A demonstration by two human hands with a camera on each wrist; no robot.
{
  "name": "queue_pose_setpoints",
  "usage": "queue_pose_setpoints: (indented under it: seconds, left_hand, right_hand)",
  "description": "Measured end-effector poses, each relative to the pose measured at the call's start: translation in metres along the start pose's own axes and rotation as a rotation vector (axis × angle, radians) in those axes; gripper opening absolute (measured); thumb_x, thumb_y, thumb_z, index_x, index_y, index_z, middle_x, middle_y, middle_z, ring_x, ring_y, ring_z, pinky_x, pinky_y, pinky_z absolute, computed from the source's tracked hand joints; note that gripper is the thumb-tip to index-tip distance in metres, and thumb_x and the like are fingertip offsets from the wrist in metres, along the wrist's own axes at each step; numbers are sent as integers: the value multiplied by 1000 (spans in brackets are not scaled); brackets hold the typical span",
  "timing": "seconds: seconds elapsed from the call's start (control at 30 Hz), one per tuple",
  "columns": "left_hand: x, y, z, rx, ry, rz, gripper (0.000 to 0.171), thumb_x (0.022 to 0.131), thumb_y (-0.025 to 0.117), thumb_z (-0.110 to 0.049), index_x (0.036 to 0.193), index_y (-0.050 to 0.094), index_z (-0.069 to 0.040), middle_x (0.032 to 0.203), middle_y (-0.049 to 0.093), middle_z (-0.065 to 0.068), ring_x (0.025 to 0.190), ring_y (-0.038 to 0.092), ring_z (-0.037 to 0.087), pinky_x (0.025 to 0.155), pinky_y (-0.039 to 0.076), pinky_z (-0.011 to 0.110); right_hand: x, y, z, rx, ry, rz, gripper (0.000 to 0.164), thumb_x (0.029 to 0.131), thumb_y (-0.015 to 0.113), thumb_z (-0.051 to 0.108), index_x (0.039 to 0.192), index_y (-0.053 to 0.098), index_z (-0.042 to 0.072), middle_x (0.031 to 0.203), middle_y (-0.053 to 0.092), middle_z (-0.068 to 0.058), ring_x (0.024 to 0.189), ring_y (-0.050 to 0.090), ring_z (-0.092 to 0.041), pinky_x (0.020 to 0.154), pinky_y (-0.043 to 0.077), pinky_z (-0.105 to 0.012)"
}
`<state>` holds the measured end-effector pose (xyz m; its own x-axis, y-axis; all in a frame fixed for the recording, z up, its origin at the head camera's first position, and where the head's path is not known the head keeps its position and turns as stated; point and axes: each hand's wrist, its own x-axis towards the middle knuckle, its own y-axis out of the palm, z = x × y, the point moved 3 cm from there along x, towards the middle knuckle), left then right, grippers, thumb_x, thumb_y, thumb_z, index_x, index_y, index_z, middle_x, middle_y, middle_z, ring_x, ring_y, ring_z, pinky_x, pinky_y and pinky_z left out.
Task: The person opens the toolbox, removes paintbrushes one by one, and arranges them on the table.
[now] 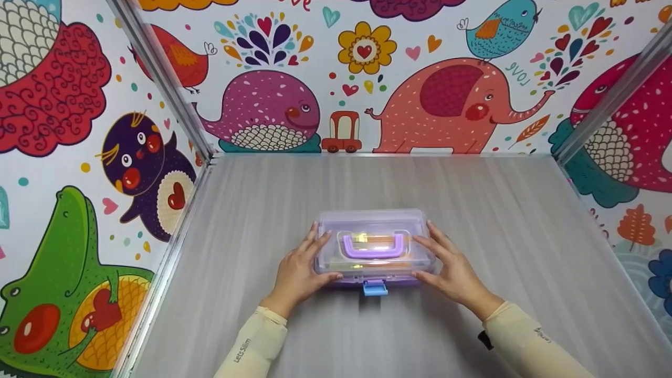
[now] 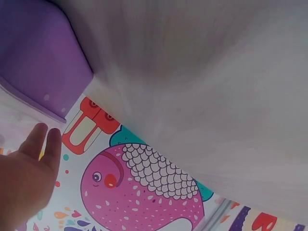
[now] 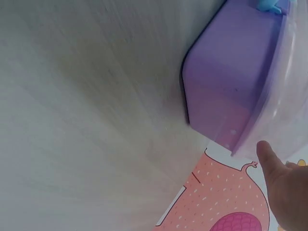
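Observation:
A plastic storage box [image 1: 375,218] with a purple base and a clear lid sits on the table. A purple handle [image 1: 374,254] lies folded on the lid. At the front, a blue latch [image 1: 375,289] sticks outward. Yellow and orange items show dimly through the lid. My left hand [image 1: 297,273] rests against the box's left side, thumb at the front edge and fingers extended along the lid. On the opposite side, my right hand [image 1: 454,268] touches the lid likewise. The right wrist view shows a straight finger [image 3: 270,161] at the lid's rim.
A grey wood-grain table [image 1: 252,210] extends around the box. Printed cartoon panels [image 1: 346,79] stand behind it and at both sides, with metal frame strips [image 1: 168,79] at the corners. Light sleeves [image 1: 257,336] cover both forearms.

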<state>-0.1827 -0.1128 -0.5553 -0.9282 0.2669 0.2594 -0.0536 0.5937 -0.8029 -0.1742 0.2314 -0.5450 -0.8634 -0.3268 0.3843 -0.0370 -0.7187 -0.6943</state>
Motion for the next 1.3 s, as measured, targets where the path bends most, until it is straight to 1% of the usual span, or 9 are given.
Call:
queue_pose_setpoints:
  seconds: [0.1, 0.27, 0.43, 0.6, 0.73, 0.83, 0.97, 1.1, 1.3]
  left_hand:
    - [0, 0, -1, -14, -7, 0, 96, 68, 86, -52, 152, 44, -29, 163, 24, 5, 125, 53, 42, 99, 45, 56]
    - [0, -3, -4, -31, -17, 6, 95, 70, 84, -54, 152, 44, -28, 163, 24, 6, 125, 52, 44, 100, 44, 58]
    - [1, -5, -6, -34, -25, 23, 93, 72, 81, -57, 152, 44, -27, 163, 23, 7, 124, 52, 45, 100, 44, 57]
    - [3, -7, -9, -36, -46, 48, 92, 74, 79, -59, 153, 43, -27, 163, 22, 6, 132, 46, 43, 103, 42, 58]
    - [5, -10, -10, -43, -72, 69, 90, 76, 78, -60, 153, 42, -29, 163, 20, 3, 135, 42, 41, 106, 38, 59]
    - [8, -14, -10, -49, -71, 64, 88, 76, 77, -60, 151, 45, -29, 163, 23, 3, 134, 44, 41, 105, 38, 59]
    - [12, -18, -11, -44, -46, 56, 85, 78, 75, -61, 150, 47, -25, 161, 27, 5, 129, 50, 40, 102, 42, 59]
    - [16, -23, -13, -52, -51, 62, 82, 79, 75, -60, 149, 48, -26, 160, 28, 4, 129, 51, 39, 103, 41, 59]
    - [22, -29, -14, -53, -60, 65, 80, 82, 71, -62, 149, 48, -25, 160, 29, 4, 129, 50, 38, 104, 40, 59]
  right_hand:
    - [0, 1, 2, -66, -27, -3, 80, 69, 93, 17, 141, 59, 23, 160, 32, -9, 138, 41, -34, 107, 40, -40]
    - [0, 1, 5, -96, -36, 12, 76, 72, 91, 18, 141, 60, 22, 159, 35, -6, 135, 45, -35, 101, 45, -51]
    - [2, 0, 7, -98, -36, 18, 71, 74, 90, 19, 139, 62, 20, 157, 38, -6, 134, 46, -35, 100, 46, -50]
    - [6, -2, 6, -94, -45, 5, 69, 74, 90, 19, 137, 63, 18, 155, 41, -6, 134, 46, -35, 101, 46, -51]
    - [8, -4, 8, -87, -38, 9, 67, 75, 89, 19, 137, 63, 18, 155, 41, -7, 133, 46, -35, 101, 46, -51]
    - [10, -6, 11, -75, -25, 17, 65, 76, 88, 20, 136, 64, 19, 154, 42, -7, 133, 47, -35, 102, 45, -51]
    - [14, -9, 13, -62, -20, 21, 63, 76, 89, 24, 134, 65, 17, 152, 45, -7, 132, 49, -35, 101, 46, -53]
    - [16, -12, 13, -63, -68, 29, 70, 73, 91, 24, 136, 63, 16, 152, 45, -8, 130, 51, -32, 97, 49, -50]
    - [16, -14, 13, -93, -160, 55, 91, 66, 95, 19, 146, 51, 16, 155, 39, -10, 134, 46, -31, 97, 50, -49]
